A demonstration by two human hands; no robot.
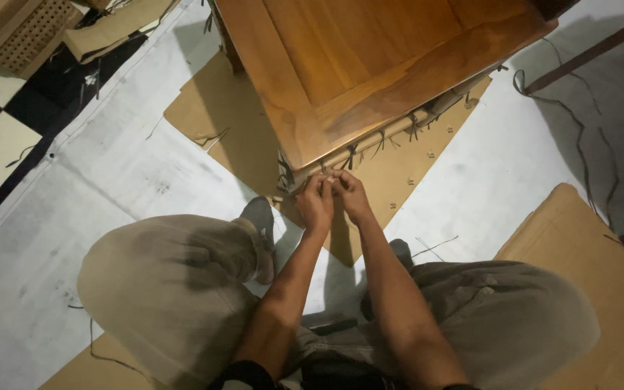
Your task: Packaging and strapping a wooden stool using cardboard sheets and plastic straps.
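Observation:
A wooden cabinet piece (370, 65) with a panelled top stands on cardboard in front of me. Along its lower front edge runs a pale strip (399, 130) with several dark cords tied around it. My left hand (315, 202) and my right hand (349, 193) are pressed together at the near corner of that strip, fingers pinched on a thin cord end (324, 172). Which hand holds the cord tighter is hard to tell. My knees in beige trousers (167, 282) spread to either side.
Brown cardboard sheets (218, 123) lie under the cabinet and at the right (579, 245) on a white floor cover (110, 166). Loose cords (579, 123) trail at the right. A woven rattan panel (23, 32) lies top left over checkered tiles.

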